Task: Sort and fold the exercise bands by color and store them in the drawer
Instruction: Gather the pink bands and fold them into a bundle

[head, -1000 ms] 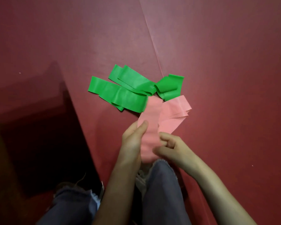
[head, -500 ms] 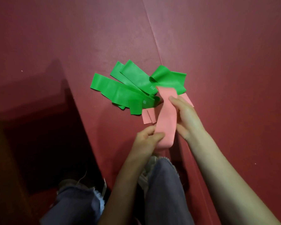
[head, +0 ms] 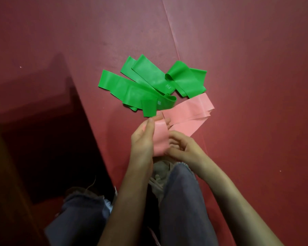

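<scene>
Red mats covered the floor, and a thin line showed where two of them met. Low in the middle of the view, a pink band was held up between two hands, just above the person's knee. The left hand pinched the top edge of this band, with the thumb on the near side and the fingers behind it. The right hand had its fingers curled round the lower part of the same band and gripped it there. The band looked bent over between the hands, but how many folds it had could not be told.

Just past the hands, more pink bands lay flat on the mat in a loose stack that pointed up and to the right. Their near end was close to the left hand's fingertips.

Beyond them, green bands lay in a messy pile that touched the pink ones on the mat. Some were long and flat and spread out like a fan. One on the right was curled over. Small white letters showed on two of them, too small to read.

Below the hands were blue jeans with a frayed hem and a grey shoe. On the left, a dark shiny shape stood on the floor. What it was could not be told.
</scene>
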